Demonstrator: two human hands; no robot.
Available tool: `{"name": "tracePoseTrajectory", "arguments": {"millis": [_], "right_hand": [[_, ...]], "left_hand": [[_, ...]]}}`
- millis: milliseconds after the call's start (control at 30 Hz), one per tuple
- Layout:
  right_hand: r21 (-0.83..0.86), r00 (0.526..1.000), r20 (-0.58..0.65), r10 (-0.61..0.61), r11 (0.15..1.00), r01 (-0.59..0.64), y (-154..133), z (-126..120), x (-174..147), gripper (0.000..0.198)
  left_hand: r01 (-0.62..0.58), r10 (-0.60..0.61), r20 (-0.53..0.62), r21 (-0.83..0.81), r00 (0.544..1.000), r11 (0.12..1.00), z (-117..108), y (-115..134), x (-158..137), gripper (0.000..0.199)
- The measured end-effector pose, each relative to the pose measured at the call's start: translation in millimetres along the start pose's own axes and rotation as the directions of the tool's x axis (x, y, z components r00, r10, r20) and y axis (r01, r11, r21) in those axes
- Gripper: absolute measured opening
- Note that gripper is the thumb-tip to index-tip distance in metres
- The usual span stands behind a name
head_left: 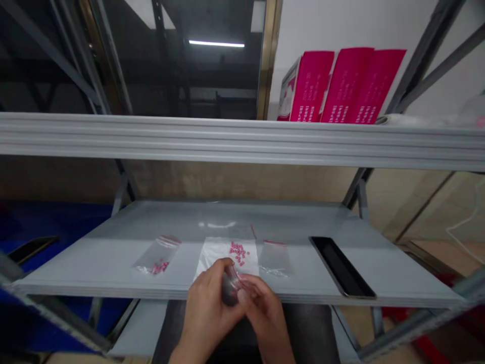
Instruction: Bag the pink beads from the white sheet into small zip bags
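Note:
My left hand (209,301) and my right hand (263,308) meet at the front edge of the grey shelf. Between them is a small clear zip bag (230,285) with a red-lined top, gripped by both. The fingers partly cover it, so its contents are hard to make out. Just beyond the hands, small pink beads (238,253) lie scattered on a white sheet (212,248). To the left rests another zip bag (155,255) with some pink beads inside. A flat clear zip bag (275,259) lies to the right of the sheet.
A dark flat tablet or phone (341,268) lies on the right of the lower shelf (113,242). Above, the upper shelf's metal edge (227,139) runs across, with pink boxes (343,86) on it. Metal posts (359,187) stand at the sides.

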State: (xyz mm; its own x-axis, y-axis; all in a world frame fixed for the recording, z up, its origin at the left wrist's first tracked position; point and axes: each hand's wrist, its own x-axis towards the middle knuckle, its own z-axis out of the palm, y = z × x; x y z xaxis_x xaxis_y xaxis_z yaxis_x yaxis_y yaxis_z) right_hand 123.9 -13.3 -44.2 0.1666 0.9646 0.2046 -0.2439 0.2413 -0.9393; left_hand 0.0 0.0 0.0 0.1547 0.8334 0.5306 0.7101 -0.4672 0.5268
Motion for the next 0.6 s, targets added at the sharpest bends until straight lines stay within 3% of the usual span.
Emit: {"name": "tracePoseTrajectory", "arguments": {"millis": [133,267,467,600], "right_hand": [[-0.023,0.996,0.039,0.083,0.996,-0.082,-7.1,-9.2,0.2,0.034],[-0.117,0.995,0.086,0.050,0.992,-0.040,-25.6,-16.8,0.8,0.029],[-0.089,0.985,0.130,0.116,0.991,-0.104,-23.0,-18.9,-2.3,0.026],[-0.091,0.979,0.136,0.154,0.986,-0.143,-21.6,-20.2,-2.3,0.028]], "left_hand": [[0.155,-0.142,0.076,-0.227,0.987,0.961,-1.1,1.3,-12.0,0.046],[0.239,-0.185,0.160,-0.452,0.970,0.859,-13.7,-4.1,-8.6,0.017],[0.333,-0.297,0.156,-0.549,0.942,0.766,-14.7,-5.3,-10.9,0.026],[0.317,-0.305,0.115,-0.539,0.945,0.780,-11.2,-2.8,-15.8,0.025]]}}
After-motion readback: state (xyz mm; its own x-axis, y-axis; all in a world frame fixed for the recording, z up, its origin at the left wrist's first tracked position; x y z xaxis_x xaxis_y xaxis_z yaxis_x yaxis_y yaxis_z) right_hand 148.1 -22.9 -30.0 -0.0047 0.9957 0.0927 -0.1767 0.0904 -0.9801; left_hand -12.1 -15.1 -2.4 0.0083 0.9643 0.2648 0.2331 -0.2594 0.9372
